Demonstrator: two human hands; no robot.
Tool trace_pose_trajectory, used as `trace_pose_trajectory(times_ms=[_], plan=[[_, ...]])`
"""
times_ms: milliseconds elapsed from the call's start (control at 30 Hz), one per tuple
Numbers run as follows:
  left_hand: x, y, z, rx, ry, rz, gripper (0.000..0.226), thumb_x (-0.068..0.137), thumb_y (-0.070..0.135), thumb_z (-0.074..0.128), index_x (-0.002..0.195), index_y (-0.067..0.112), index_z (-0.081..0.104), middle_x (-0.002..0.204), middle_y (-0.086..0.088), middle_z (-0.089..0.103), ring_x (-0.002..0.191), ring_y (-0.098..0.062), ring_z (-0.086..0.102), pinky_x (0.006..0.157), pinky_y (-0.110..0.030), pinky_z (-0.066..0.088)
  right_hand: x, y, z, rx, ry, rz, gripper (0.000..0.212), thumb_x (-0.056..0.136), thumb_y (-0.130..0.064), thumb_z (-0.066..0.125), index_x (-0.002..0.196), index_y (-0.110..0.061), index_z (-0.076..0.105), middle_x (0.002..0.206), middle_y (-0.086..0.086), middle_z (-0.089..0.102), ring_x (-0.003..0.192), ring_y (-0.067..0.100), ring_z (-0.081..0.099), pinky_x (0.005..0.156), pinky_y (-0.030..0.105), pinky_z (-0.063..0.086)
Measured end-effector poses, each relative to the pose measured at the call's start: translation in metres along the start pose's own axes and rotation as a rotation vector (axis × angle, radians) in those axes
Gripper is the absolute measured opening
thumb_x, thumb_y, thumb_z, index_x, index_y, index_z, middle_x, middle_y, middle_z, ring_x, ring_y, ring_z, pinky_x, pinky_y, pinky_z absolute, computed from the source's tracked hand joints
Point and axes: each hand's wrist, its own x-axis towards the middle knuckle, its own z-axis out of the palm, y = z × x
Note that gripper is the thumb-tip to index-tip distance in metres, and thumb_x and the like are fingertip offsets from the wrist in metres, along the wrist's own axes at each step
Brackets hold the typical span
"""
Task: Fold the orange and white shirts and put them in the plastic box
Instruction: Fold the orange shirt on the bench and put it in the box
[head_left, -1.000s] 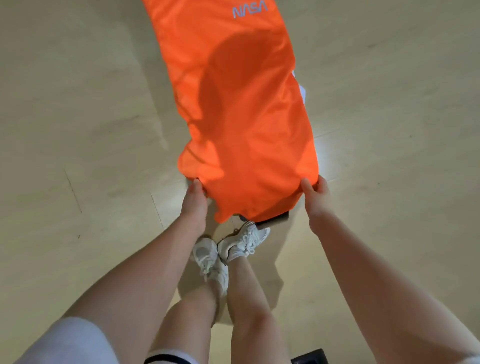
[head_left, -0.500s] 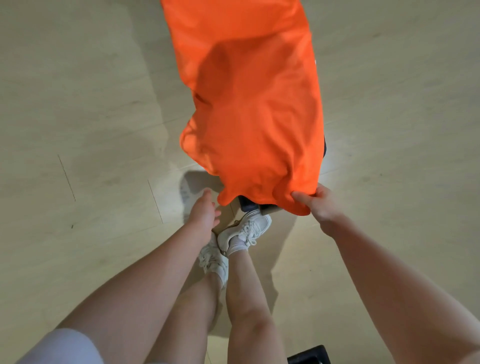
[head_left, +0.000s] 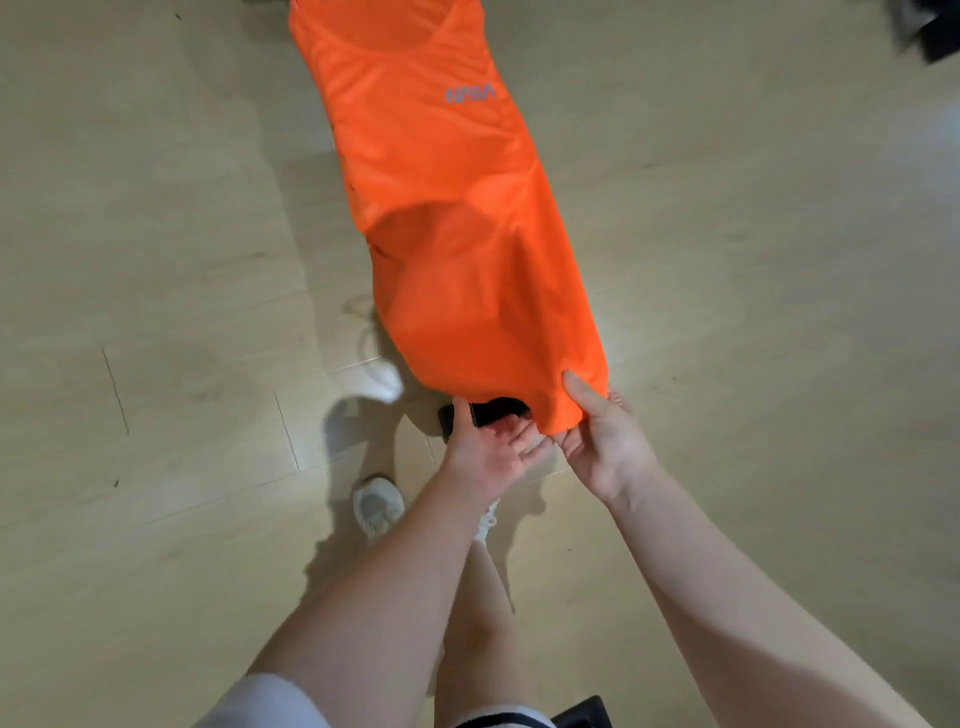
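A pale wood floor (head_left: 156, 260) takes up the left side, bare boards with a few seams. A white shoe (head_left: 378, 506) stands on it near the middle, and further up a blurred white shape sits by the cloth's left edge; what it is, I cannot tell. The left hand (head_left: 485, 452) is palm-up with its fingers spread loose, just under the hem and gripping nothing. The orange shirt (head_left: 457, 218) hangs long and narrow over the floor, grey lettering near its far end, and a dark object peeks out below its hem. The right hand (head_left: 602, 441) pinches the near corner of the hem, thumb on top, touching the left hand's fingertips
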Motion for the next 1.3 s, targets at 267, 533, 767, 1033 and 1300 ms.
trace_pose_trajectory(times_ms=[267, 533, 767, 1033, 1300], plan=[[0.011, 0.004, 0.033, -0.292, -0.092, 0.171, 0.058, 0.089, 0.057, 0.044, 0.121, 0.009, 0.053, 0.123, -0.014, 0.058, 0.120, -0.031, 0.052, 0.107, -0.045, 0.036, 0.001, -0.022, 0.011, 0.068, -0.020, 0.062, 0.022, 0.092, -0.002, 0.048, 0.110, -0.006, 0.059, 0.082, 0.005, 0.074, 0.067, 0.013, 0.071, 0.067, 0.025, 0.060], [-0.021, 0.033, 0.005, -0.487, 0.140, 0.430, 0.016, 0.091, 0.032, 0.056, 0.092, 0.019, 0.066, 0.094, -0.002, 0.069, 0.088, -0.021, 0.064, 0.086, -0.034, 0.052, 0.009, -0.026, -0.004, -0.050, 0.117, -0.047, 0.041, 0.089, 0.009, 0.044, 0.116, -0.018, 0.057, 0.102, 0.002, 0.067, 0.089, 0.017, 0.063, 0.064, 0.020, 0.056], [-0.064, 0.061, 0.008, -0.385, 0.483, 0.934, 0.024, 0.088, 0.004, 0.057, 0.111, 0.011, 0.054, 0.110, -0.009, 0.058, 0.076, -0.015, 0.059, 0.060, -0.020, 0.052, 0.007, -0.038, 0.005, -0.380, 0.185, -0.254, 0.034, 0.087, 0.004, 0.048, 0.105, -0.021, 0.063, 0.102, 0.000, 0.062, 0.089, 0.014, 0.057, 0.077, 0.021, 0.046], [-0.116, 0.078, 0.033, 0.878, 0.478, 1.359, 0.042, 0.084, -0.009, 0.044, 0.121, 0.007, 0.057, 0.114, -0.004, 0.052, 0.097, -0.016, 0.053, 0.086, -0.020, 0.044, 0.008, -0.070, 0.008, -1.549, 0.187, -0.828, 0.032, 0.086, 0.003, 0.046, 0.109, -0.010, 0.064, 0.102, 0.014, 0.063, 0.092, 0.035, 0.059, 0.072, 0.041, 0.050], [-0.121, 0.122, 0.044, 1.516, 0.694, 1.375, 0.020, 0.086, 0.007, 0.042, 0.084, 0.009, 0.062, 0.078, -0.001, 0.055, 0.102, -0.046, 0.057, 0.086, -0.041, 0.047, 0.016, -0.104, 0.014, -1.820, 0.099, -1.119, 0.015, 0.083, 0.003, 0.057, 0.088, -0.002, 0.070, 0.115, 0.018, 0.064, 0.094, 0.043, 0.059, 0.070, 0.039, 0.047]])
